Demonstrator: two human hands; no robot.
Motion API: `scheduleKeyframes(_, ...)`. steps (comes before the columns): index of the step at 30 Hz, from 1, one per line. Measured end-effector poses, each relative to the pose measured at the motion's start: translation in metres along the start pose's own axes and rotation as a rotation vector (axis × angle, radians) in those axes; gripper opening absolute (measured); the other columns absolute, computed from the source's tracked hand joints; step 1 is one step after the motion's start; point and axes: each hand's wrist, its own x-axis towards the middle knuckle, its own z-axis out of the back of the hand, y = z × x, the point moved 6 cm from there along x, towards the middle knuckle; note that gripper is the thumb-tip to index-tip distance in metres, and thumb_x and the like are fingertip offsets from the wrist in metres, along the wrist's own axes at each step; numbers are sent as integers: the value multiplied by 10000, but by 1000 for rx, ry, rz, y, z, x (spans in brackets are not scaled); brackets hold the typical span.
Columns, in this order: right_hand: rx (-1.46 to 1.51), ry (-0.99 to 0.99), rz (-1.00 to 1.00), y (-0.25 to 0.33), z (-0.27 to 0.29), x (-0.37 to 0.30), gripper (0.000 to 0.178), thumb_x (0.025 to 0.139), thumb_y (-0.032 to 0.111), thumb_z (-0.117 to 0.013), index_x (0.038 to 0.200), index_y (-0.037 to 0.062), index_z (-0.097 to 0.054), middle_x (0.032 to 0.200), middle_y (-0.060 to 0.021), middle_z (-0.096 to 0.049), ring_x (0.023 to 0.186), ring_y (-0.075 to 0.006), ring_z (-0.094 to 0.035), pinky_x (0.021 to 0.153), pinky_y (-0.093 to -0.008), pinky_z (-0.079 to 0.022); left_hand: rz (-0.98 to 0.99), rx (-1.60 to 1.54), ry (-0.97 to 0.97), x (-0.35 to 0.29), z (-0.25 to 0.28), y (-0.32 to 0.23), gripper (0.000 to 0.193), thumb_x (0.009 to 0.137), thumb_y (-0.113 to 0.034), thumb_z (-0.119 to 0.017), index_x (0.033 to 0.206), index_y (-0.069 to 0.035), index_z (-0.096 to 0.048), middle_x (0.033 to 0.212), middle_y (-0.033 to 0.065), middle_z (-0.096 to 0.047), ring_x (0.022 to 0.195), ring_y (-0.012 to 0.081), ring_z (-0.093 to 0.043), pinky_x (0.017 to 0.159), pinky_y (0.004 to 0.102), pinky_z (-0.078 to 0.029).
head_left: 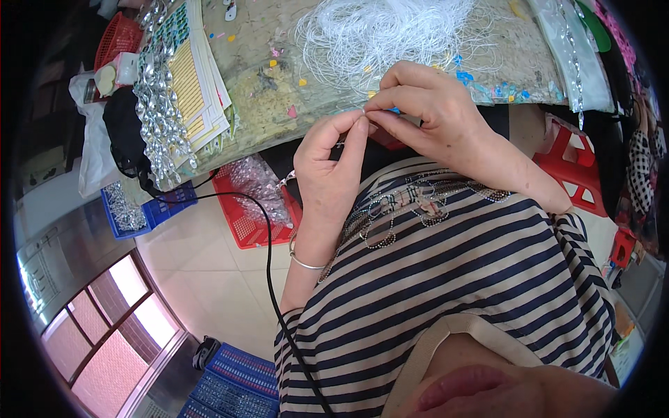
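Note:
My left hand [329, 159] and my right hand [439, 111] meet at the table's near edge, thumbs and forefingers pinched together. Between the fingertips shows a tiny whitish bit, too small to name. Beside my left wrist, a short piece of a clear, shiny bead strand [284, 181] sticks out; whether that hand grips it I cannot tell. Just beyond my fingers, a loose tangle of thin white cord [394, 38] lies on the table.
The worn table [261, 97] carries shiny bead strands [159, 111] and printed sheets [198, 90] at left, more strands [577, 63] at right. Below are a red basket [244, 237], a blue basket [174, 202] and a red stool [568, 164]. A black cable [268, 237] crosses beside my left arm.

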Motion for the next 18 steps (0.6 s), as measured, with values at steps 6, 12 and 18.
scheduleKeyframes(6,-119,-62,87,2,-4,-1,177,638,24,-733,764,51,-611,766,-58,-560,656,-222,-587,536,-304,-472,51,6,-21,1,-3,-6,135,881,-24,-608,996,33,-651,880,39,-661,769,64,-583,698,199,-468)
scheduleKeyframes(12,-71,-79,64,2,-5,0,170,648,4,-720,764,41,-603,765,-67,-552,645,-222,-585,520,-297,-472,177,-172,-43,0,-4,-3,111,875,-35,-614,950,34,-657,847,38,-665,762,63,-591,707,201,-468)
scheduleKeyframes(18,17,-48,-46,-4,-6,-1,139,694,-4,-705,782,36,-606,780,-61,-558,652,-178,-573,525,-277,-463,211,-215,-61,1,-4,-5,100,872,-34,-614,931,32,-660,823,47,-671,757,59,-606,709,201,-478)
